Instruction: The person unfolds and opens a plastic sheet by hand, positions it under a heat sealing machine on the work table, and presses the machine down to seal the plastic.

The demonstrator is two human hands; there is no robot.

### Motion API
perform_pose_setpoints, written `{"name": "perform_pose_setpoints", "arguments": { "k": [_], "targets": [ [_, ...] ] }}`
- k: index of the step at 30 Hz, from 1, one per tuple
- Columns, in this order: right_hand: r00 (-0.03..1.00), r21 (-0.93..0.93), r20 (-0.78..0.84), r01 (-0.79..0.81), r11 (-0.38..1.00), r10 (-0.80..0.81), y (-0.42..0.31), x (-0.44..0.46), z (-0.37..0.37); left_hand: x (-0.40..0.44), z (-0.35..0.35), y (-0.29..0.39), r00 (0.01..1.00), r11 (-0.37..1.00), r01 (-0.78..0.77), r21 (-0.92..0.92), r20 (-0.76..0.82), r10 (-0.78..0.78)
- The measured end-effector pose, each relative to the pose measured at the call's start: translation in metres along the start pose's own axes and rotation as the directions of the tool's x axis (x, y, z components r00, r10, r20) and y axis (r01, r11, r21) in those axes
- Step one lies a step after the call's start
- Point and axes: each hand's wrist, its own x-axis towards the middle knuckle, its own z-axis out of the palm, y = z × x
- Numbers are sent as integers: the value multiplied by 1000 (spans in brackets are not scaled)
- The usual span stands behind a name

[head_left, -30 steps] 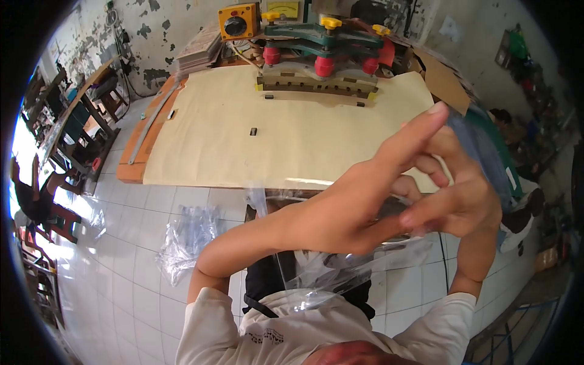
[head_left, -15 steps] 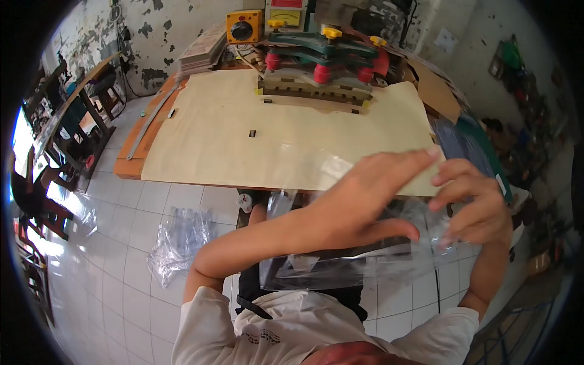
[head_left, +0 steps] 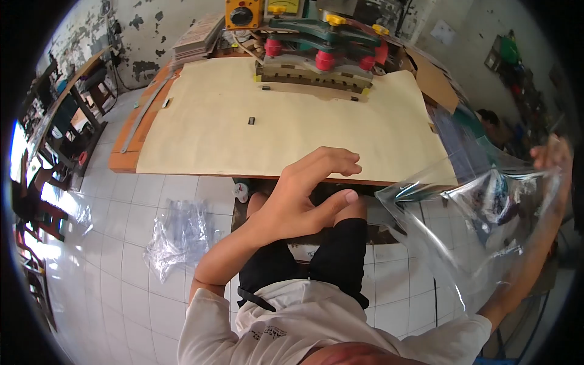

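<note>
My right hand (head_left: pixel 552 155) is out at the far right, closed on the edge of a clear plastic sheet (head_left: pixel 426 234). The sheet hangs from it, bent and shiny, in front of my right forearm. Nothing is in my left hand (head_left: pixel 316 194), whose fingers and thumb are apart; it hovers above my lap, by the front edge of the table. Under and beyond it lies the cream-coloured board (head_left: pixel 201 134) that covers the tabletop, with a small dark block (head_left: pixel 251 121) on it.
A press with red and yellow knobs (head_left: pixel 325 59) stands at the back of the table, beside a yellow box with a dial (head_left: pixel 242 14). Stacked clear sheets (head_left: pixel 453 143) lie at the right edge. Crumpled plastic (head_left: pixel 179 237) is on the tiled floor. A metal ruler (head_left: pixel 143 118) lies left.
My right hand has swung outward to the right, carrying the plastic sheet away from my lap. My left hand has come off the sheet and moved back left.
</note>
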Motion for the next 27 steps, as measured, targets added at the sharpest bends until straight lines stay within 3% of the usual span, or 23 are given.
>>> {"name": "perform_pose_setpoints", "arguments": {
  "k": [3, 4, 7, 10, 14, 16, 18, 21, 22, 24, 27],
  "targets": [
    [964, -172, 253, -41, 984, 84, -2, 17, 58, -2, 3, -5, 1000, 999, -13, -42, -25, 12],
    [909, -184, 407, -12, 983, 88, -7, 31, 83, -3, 5, -4, 1000, 998, -14, -53, -10, 13],
    [837, 4, 501, -258, 966, 221, -3, 37, 141, -9, 6, -4, 996, 978, 88, -190, 0, -89],
    [804, 16, 564, -240, 971, 189, 0, 48, 174, -13, 5, 0, 987, 977, 132, -170, 114, -114],
    [881, 32, 460, -141, 989, 111, 17, 71, 203, -10, 7, -1, 983, 983, 136, -124, 138, -119],
    [930, 2, 364, -47, 999, 43, 34, 79, 215, -5, 5, 2, 968, 974, 220, 53, 108, -225],
    [925, 57, 377, -62, 996, 36, 46, 80, 224, -4, 2, -3, 945, 947, 300, 112, 103, -311],
    [878, 224, 472, -210, 952, 83, 51, 67, 239, -8, 4, -18, 930, 932, 363, 8, 62, -362],
    [877, 225, 474, -207, 952, 79, 48, 62, 245, -11, 7, -23, 930, 932, 362, 10, 58, -362],
    [846, 163, 520, -233, 959, 118, 42, 49, 258, -14, 15, -30, 928, 903, 336, -269, -72, -366],
    [863, 172, 496, -205, 963, 95, 40, 34, 274, -15, 14, -29, 891, 840, 375, -391, -97, -443]
  ]
}}
